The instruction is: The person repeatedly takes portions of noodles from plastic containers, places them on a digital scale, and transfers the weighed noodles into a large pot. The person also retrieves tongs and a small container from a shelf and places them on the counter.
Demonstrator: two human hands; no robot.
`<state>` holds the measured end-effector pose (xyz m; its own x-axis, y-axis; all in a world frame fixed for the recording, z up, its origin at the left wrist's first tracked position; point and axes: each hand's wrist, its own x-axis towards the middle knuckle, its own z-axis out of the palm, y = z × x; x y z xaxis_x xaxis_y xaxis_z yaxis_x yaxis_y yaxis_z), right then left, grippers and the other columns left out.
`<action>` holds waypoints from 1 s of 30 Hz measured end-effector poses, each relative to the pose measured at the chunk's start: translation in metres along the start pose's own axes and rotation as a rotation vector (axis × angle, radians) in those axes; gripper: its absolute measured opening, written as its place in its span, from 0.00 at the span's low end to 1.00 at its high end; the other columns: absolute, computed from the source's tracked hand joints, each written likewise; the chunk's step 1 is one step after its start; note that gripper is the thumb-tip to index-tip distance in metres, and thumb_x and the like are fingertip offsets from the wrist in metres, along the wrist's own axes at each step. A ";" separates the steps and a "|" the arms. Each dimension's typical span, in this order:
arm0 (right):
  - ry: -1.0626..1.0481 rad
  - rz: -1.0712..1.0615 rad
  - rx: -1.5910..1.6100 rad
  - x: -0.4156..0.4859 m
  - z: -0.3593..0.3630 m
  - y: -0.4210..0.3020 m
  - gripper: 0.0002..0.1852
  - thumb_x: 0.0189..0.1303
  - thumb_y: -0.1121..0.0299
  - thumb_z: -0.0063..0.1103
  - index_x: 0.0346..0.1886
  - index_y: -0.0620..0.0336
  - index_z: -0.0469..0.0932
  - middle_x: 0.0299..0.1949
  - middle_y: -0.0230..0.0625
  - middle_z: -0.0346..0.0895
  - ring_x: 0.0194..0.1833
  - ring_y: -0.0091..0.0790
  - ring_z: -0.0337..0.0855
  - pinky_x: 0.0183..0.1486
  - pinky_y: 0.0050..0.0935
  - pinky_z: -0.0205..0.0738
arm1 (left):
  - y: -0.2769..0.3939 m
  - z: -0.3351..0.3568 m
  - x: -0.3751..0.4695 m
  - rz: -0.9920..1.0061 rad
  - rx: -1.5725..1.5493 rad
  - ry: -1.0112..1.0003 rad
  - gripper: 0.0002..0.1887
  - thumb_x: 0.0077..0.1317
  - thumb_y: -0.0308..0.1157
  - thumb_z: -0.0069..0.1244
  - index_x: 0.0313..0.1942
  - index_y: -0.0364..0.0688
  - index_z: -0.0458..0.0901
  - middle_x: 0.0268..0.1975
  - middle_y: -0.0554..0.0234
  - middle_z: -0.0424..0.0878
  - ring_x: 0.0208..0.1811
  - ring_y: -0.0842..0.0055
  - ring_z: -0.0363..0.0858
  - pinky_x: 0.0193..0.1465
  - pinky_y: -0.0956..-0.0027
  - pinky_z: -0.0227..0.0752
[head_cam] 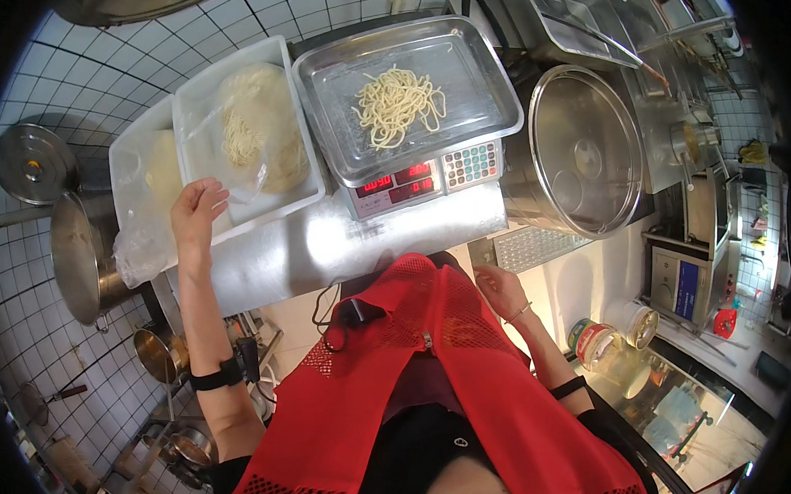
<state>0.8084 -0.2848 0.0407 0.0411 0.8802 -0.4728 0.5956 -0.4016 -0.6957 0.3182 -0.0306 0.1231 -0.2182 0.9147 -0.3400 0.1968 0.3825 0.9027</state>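
My left hand [199,209] is raised over the front rim of a white plastic bin [260,218], its fingers bent. Close to the fingertips is the edge of a clear plastic bag [253,187]; whether they pinch it is unclear. Inside that bag lie pale noodles [241,140]. A second white bin to the left holds another clear bag [141,223] with pale contents. To the right, a loose heap of noodles [395,106] lies in a steel tray [474,88] on a digital scale [400,203] with lit red digits. My right hand [503,291] hangs beside my red vest [323,412], fingers curled and partly hidden.
The bins and scale stand on a steel table [288,252]. A large steel pot [582,157] is close by the scale's right side. At far left are another deep pot [77,257] and a round lid [34,163] by the tiled wall. Tubs [595,344] stand at lower right.
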 end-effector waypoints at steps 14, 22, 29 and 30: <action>-0.154 -0.024 -0.031 0.021 0.038 -0.034 0.15 0.67 0.74 0.58 0.55 0.65 0.82 0.43 0.45 0.87 0.41 0.36 0.89 0.44 0.31 0.82 | -0.025 -0.143 -0.028 0.132 -0.049 0.293 0.09 0.74 0.27 0.48 0.48 0.34 0.83 0.45 0.61 0.86 0.46 0.74 0.87 0.50 0.72 0.78; -0.222 -0.052 -0.143 0.036 0.051 -0.063 0.16 0.67 0.74 0.59 0.56 0.65 0.82 0.44 0.46 0.87 0.43 0.36 0.89 0.44 0.32 0.83 | -0.123 -0.230 0.052 0.145 0.784 0.290 0.09 0.65 0.29 0.54 0.37 0.31 0.86 0.34 0.51 0.89 0.40 0.61 0.88 0.46 0.62 0.79; -0.139 -0.037 -0.268 0.022 0.049 -0.097 0.16 0.68 0.71 0.59 0.56 0.64 0.81 0.44 0.46 0.87 0.44 0.38 0.89 0.47 0.34 0.83 | -0.276 -0.201 0.164 -0.202 0.904 -0.155 0.23 0.71 0.41 0.48 0.59 0.35 0.79 0.57 0.41 0.83 0.58 0.52 0.81 0.62 0.56 0.73; -0.143 0.017 -0.234 0.017 0.049 -0.098 0.16 0.68 0.70 0.59 0.56 0.64 0.81 0.44 0.47 0.87 0.44 0.40 0.89 0.47 0.34 0.83 | -0.297 -0.202 0.169 -0.191 0.599 -0.058 0.21 0.73 0.39 0.44 0.54 0.31 0.81 0.53 0.40 0.85 0.55 0.53 0.84 0.60 0.56 0.75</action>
<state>0.7114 -0.2435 0.0742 -0.0505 0.8226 -0.5664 0.7655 -0.3323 -0.5510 0.0296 -0.0160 -0.1497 -0.2536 0.8222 -0.5096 0.6641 0.5311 0.5263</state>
